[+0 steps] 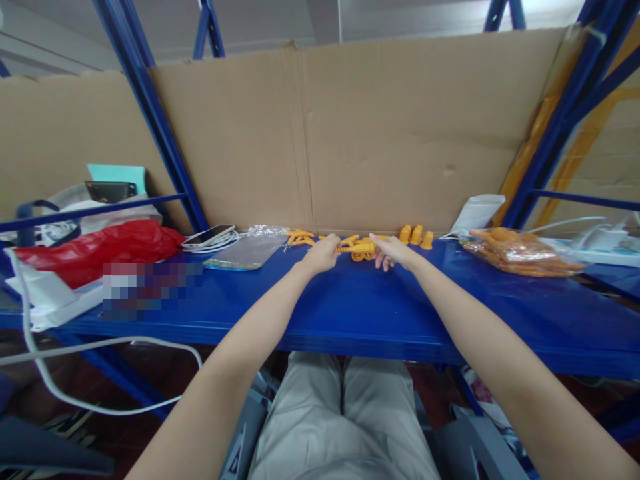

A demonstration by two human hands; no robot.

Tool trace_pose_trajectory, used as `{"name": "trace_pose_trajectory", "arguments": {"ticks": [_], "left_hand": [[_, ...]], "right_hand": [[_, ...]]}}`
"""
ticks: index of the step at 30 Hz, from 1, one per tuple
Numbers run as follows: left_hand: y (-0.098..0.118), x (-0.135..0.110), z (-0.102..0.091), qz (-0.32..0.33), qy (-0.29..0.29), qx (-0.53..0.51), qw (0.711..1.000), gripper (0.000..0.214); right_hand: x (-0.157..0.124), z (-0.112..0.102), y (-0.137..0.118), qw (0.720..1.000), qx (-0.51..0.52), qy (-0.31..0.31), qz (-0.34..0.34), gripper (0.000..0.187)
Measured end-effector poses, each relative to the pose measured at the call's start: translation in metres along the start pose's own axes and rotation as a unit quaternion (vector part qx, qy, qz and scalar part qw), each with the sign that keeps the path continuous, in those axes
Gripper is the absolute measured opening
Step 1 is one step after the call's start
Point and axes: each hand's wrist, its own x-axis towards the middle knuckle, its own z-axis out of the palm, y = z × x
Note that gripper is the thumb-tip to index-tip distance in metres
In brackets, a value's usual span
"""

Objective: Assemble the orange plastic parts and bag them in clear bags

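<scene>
My left hand [323,256] is closed, its fingers pressed together around one end of an orange plastic piece [345,249] that looks ridged. My right hand [393,252] pinches the right side of a larger orange plastic part [363,251] between thumb and forefinger, its other fingers curled loosely below. This part has rounded shapes along its lower edge, and its exact kind is unclear. Behind and between my hands lie other slender orange pieces [301,237]. Several orange cone-like pieces [416,235] stand just right of my right hand.
The blue shelf table [360,313] backs onto a cardboard panel [380,133]. Left are a clear plastic bag [247,249], a phone on coiled white cable [213,235] and a red bag [110,250]. To the right lies a bag of orange parts [520,252]. Blue posts [560,113] frame the sides.
</scene>
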Motion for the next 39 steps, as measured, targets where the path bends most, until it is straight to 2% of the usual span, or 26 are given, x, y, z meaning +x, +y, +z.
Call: {"name": "trace_pose_trajectory", "arguments": {"ticks": [4,8,10,14,18,20,22,26,30,33,35,38,39], "left_hand": [[-0.001,0.001,0.003,0.001,0.005,-0.002,1.0,0.011],[-0.002,0.002,0.004,-0.005,0.002,-0.008,1.0,0.01],[-0.002,0.002,0.003,-0.01,0.004,-0.014,1.0,0.009],[-0.001,0.001,0.002,-0.012,0.018,-0.03,0.999,0.01],[-0.002,0.001,0.002,-0.01,0.022,-0.035,0.999,0.01],[-0.002,0.001,0.001,-0.011,0.021,-0.036,0.999,0.011],[-0.001,0.001,0.0,-0.014,0.02,-0.035,0.999,0.011],[0.001,0.0,-0.002,-0.016,0.011,-0.036,0.999,0.009],[0.001,0.0,-0.002,-0.005,0.004,-0.028,1.0,0.009],[-0.001,0.0,-0.001,-0.001,-0.003,-0.02,1.0,0.008],[-0.002,0.0,0.0,-0.001,-0.004,-0.018,1.0,0.009],[-0.003,0.0,-0.001,-0.003,-0.005,-0.016,1.0,0.009],[-0.002,0.0,-0.001,-0.002,-0.005,-0.015,1.0,0.009]], "right_hand": [[-0.002,-0.002,0.0,1.0,0.03,0.005,-0.006,0.052],[-0.004,-0.007,0.001,0.995,0.078,-0.049,-0.032,0.035],[-0.004,-0.009,0.002,0.993,0.078,-0.065,-0.052,0.032],[-0.005,-0.009,0.001,0.996,0.036,-0.066,-0.053,0.047],[-0.006,-0.006,-0.001,0.999,0.004,-0.042,-0.034,0.062],[-0.006,-0.007,-0.001,0.998,0.004,-0.043,-0.039,0.057],[-0.005,-0.008,0.0,0.997,0.013,-0.04,-0.064,0.045],[-0.003,-0.009,0.001,0.994,0.015,-0.023,-0.108,0.033],[-0.002,-0.005,-0.001,0.996,-0.004,-0.025,-0.09,0.049],[-0.002,-0.002,-0.003,0.997,-0.023,-0.025,-0.072,0.052],[-0.002,-0.001,-0.002,0.997,-0.025,-0.035,-0.067,0.048],[0.002,-0.003,0.003,0.996,0.003,-0.041,-0.084,0.027],[0.005,-0.003,0.006,0.994,0.015,-0.037,-0.097,0.026]]}}
